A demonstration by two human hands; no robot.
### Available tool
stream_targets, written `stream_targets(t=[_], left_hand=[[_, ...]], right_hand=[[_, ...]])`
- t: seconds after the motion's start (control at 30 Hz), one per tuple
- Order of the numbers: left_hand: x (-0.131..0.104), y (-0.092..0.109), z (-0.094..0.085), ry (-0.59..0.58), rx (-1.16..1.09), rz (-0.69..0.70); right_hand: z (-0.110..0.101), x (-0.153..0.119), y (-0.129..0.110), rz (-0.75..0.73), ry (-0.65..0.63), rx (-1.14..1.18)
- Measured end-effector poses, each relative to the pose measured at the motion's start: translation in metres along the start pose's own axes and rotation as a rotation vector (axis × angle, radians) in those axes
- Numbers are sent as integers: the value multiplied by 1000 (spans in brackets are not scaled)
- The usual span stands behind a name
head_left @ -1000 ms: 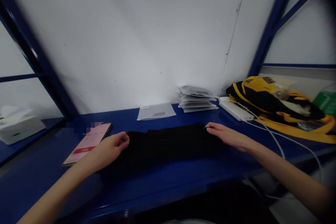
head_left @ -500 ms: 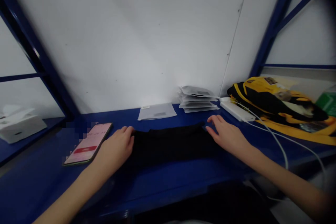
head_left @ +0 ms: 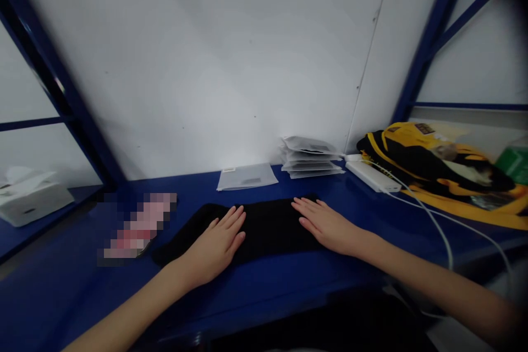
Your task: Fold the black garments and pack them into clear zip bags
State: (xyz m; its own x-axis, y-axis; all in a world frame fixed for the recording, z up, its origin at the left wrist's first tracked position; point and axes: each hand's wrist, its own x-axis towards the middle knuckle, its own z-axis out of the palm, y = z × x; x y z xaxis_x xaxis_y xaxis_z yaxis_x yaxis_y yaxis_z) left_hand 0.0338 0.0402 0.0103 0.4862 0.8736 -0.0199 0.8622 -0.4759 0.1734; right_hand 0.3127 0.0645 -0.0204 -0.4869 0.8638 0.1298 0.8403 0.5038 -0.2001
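A black cloth (head_left: 270, 228) lies spread from side to side on the blue table (head_left: 264, 291). My left hand (head_left: 218, 245) rests on its left part, palm down with the fingers stretched out. On the right part lies my right hand (head_left: 324, 223), also flat, its fingers extended toward the middle. Neither hand grips anything. The cloth's left end reaches past my left wrist, and its far right corner shows beyond my right fingers.
A phone (head_left: 140, 228), pixelated, lies left; a tissue box (head_left: 35, 201) stands farther left. Behind the cloth are a clear pouch (head_left: 247, 176) and stacked pouches (head_left: 311, 157). At right: a white power bank (head_left: 373, 176), cables and a yellow-black bag (head_left: 445, 165).
Both hands have moved inward over the cloth and flattened onto it. More of the cloth's left end now shows, beside my left wrist.
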Motion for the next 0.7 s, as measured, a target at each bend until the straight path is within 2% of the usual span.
stream_targets(t=[0.3,0.37,0.47,0.57,0.7], left_hand=[[-17,-10,-4,92,-122,28],[-20,-14,-5,142,-123,20],[-26,-26,-4,250,-10,-1],[-33,-40,0,327,146,-67],[-46,-45,2,382,235,-262]], right_hand=[[-6,-11,1,18,-35,62],[-6,-13,1,13,-27,69],[-7,-18,2,17,-22,59],[-9,-25,5,25,-19,24],[-20,-26,2,16,9,-94]])
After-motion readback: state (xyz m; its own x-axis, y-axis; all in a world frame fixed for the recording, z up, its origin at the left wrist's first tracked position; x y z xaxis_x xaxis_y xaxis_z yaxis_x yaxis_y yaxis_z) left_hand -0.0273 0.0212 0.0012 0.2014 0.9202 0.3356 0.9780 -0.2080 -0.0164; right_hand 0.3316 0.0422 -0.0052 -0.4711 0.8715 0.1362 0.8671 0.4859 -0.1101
